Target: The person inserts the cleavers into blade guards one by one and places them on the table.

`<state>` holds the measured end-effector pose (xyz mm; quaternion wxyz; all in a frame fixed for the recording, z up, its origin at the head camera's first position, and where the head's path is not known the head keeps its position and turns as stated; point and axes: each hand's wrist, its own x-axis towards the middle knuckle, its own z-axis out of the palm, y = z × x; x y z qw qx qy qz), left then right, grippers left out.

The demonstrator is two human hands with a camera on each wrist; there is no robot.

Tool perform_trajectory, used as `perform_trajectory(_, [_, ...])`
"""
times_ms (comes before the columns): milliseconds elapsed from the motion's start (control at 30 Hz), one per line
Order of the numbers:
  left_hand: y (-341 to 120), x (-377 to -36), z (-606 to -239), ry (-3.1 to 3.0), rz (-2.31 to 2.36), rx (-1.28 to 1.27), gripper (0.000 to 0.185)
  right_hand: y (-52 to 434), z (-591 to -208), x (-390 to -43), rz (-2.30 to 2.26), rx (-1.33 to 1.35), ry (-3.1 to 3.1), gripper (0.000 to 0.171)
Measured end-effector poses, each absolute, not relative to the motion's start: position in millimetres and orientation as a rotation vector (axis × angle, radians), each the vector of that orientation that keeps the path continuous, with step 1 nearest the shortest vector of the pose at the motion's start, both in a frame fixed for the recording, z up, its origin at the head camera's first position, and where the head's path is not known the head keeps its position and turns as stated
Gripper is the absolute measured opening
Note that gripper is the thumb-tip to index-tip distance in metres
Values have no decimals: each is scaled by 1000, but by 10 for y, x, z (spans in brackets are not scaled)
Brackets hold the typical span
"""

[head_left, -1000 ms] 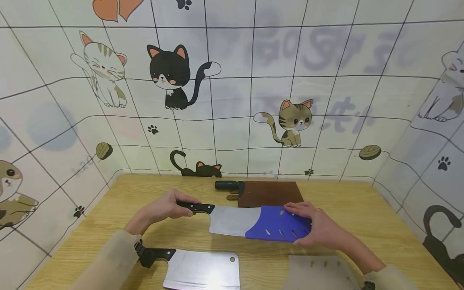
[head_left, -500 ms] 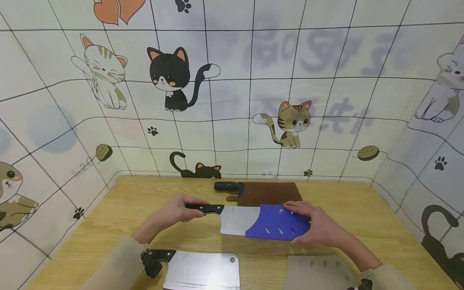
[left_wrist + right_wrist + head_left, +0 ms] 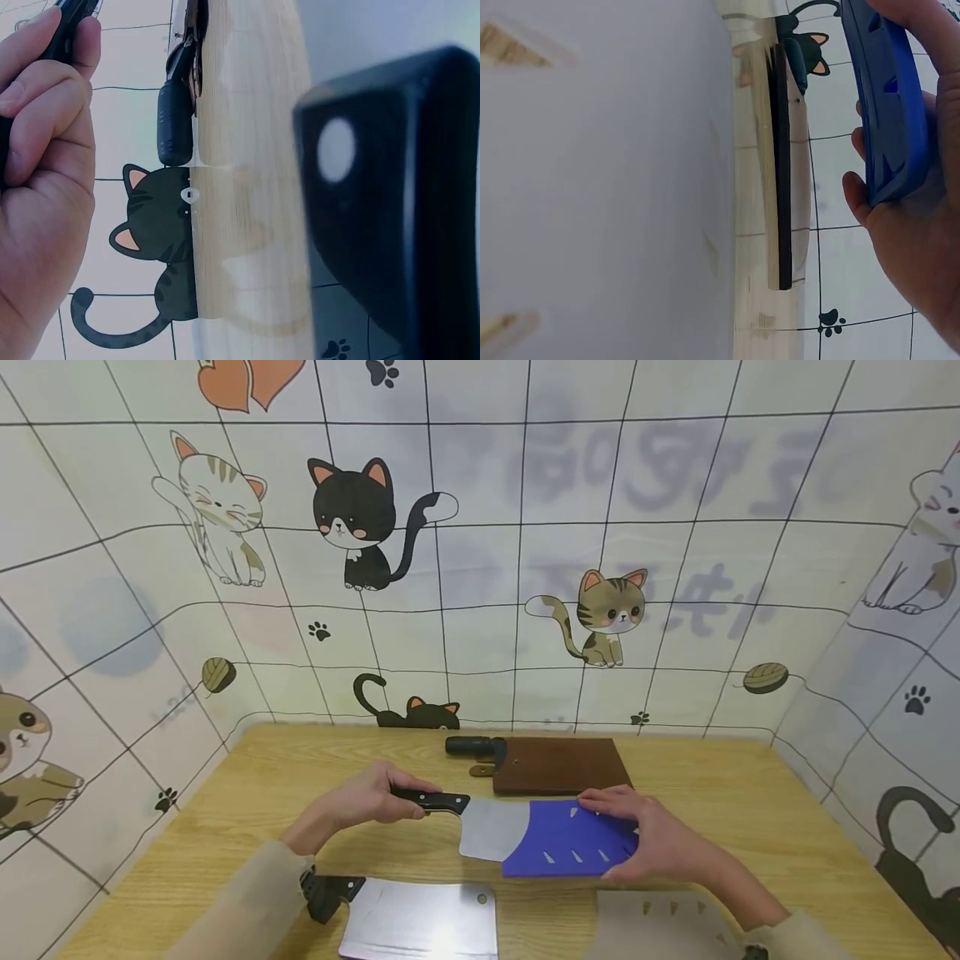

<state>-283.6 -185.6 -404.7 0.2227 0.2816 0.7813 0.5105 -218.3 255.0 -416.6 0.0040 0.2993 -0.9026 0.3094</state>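
My left hand (image 3: 367,800) grips the knife (image 3: 491,828) by its handle, my right hand (image 3: 656,843) holds the blue sheath (image 3: 573,849) just above the bench (image 3: 247,793). Blade's partway in; I'd slide it straight, fingers off the edge.

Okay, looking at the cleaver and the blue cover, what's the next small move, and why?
Probably push the cleaver further into the blue sheath. The left hand grips the black handle, the right hand holds the sheath, and part of the steel blade shows bare between them, so it is not fully seated.
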Motion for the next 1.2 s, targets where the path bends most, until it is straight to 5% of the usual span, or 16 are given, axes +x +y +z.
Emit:
perform_trajectory(500, [-1625, -2790, -4246, 2225, 1580, 691, 34, 2525, -4132, -2257, 927, 783, -2773, 94])
perform_trajectory(1200, [-1632, -2820, -4225, 2164, 1502, 660, 34, 2470, -4145, -2302, 954, 958, -2791, 83])
